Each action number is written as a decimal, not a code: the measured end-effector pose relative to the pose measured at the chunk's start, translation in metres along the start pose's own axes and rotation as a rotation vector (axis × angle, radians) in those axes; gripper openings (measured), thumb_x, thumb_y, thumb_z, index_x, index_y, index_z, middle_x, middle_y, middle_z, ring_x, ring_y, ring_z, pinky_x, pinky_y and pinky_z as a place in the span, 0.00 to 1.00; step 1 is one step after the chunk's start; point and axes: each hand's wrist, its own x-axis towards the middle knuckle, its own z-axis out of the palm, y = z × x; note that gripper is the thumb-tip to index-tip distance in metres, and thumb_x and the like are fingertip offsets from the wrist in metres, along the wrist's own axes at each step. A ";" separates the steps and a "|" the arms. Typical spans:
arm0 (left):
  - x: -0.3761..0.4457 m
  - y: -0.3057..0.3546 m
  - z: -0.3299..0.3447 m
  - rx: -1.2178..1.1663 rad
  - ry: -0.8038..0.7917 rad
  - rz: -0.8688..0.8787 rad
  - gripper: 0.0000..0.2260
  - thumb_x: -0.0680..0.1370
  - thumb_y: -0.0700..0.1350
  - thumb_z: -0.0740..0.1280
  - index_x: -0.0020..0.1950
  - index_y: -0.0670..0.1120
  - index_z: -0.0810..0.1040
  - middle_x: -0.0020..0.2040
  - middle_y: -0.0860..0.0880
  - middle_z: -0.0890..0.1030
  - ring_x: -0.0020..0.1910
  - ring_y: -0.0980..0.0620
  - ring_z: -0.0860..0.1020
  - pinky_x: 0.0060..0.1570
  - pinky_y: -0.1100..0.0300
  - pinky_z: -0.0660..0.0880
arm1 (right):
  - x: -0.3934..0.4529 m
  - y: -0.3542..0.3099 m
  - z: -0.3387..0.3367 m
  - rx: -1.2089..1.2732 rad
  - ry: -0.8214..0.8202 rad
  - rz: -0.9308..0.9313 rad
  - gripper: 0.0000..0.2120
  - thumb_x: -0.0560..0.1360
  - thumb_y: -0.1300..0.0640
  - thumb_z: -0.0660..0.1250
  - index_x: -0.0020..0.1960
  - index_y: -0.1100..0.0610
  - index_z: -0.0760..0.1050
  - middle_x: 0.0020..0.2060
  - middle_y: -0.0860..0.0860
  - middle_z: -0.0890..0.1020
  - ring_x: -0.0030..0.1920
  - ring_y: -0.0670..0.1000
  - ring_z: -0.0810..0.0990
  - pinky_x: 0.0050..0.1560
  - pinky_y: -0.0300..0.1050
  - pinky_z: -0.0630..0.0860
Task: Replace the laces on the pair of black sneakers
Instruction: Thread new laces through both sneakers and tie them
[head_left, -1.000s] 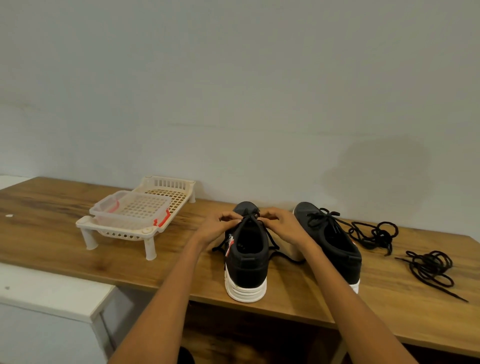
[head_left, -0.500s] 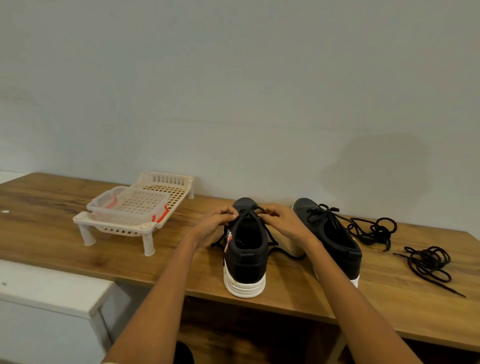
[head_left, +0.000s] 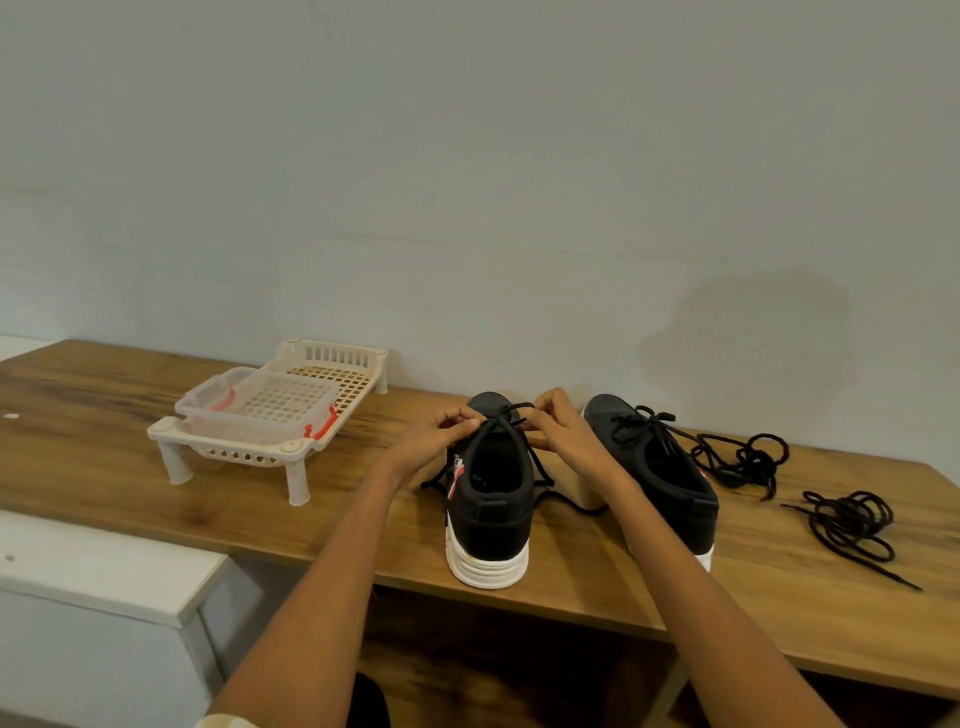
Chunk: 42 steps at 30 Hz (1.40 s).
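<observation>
Soft, even light w/ no glare; a faint dark patch is seen on the wall (head_left: 467, 182) above the table (head_left: 104, 457). Table edges are bowed by wide-angle distortion; slight softness overall.

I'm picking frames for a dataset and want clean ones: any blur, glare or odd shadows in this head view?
Head view: soft, even light, no glare; a faint dark patch on the wall above the right sneaker; wide-angle bowing along the table edge; hands and laces slightly soft, the fingers hard to separate.

Wood-grain table (head_left: 130, 457) (matt); sneakers (head_left: 488, 499) probably cloth, ribbed white soles; plastic rack (head_left: 291, 467).
</observation>
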 end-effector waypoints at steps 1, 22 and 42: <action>0.000 0.002 0.001 0.010 -0.002 0.014 0.09 0.79 0.41 0.64 0.56 0.40 0.80 0.49 0.50 0.82 0.47 0.61 0.79 0.43 0.71 0.73 | -0.001 0.001 -0.001 0.008 0.009 0.001 0.07 0.80 0.54 0.61 0.48 0.55 0.65 0.46 0.54 0.74 0.51 0.52 0.79 0.53 0.42 0.79; -0.008 -0.003 -0.002 -0.507 -0.027 -0.061 0.09 0.76 0.42 0.62 0.45 0.43 0.81 0.41 0.46 0.78 0.43 0.51 0.74 0.50 0.57 0.69 | -0.005 -0.005 -0.004 -0.203 -0.098 -0.128 0.08 0.77 0.59 0.67 0.54 0.58 0.81 0.48 0.51 0.84 0.48 0.42 0.81 0.45 0.27 0.73; -0.006 -0.005 -0.003 -0.603 0.047 -0.020 0.07 0.79 0.41 0.61 0.43 0.43 0.77 0.38 0.49 0.80 0.40 0.54 0.77 0.46 0.61 0.75 | -0.004 -0.003 0.000 -0.210 -0.083 -0.115 0.04 0.77 0.55 0.67 0.49 0.51 0.81 0.47 0.49 0.84 0.49 0.46 0.81 0.50 0.33 0.74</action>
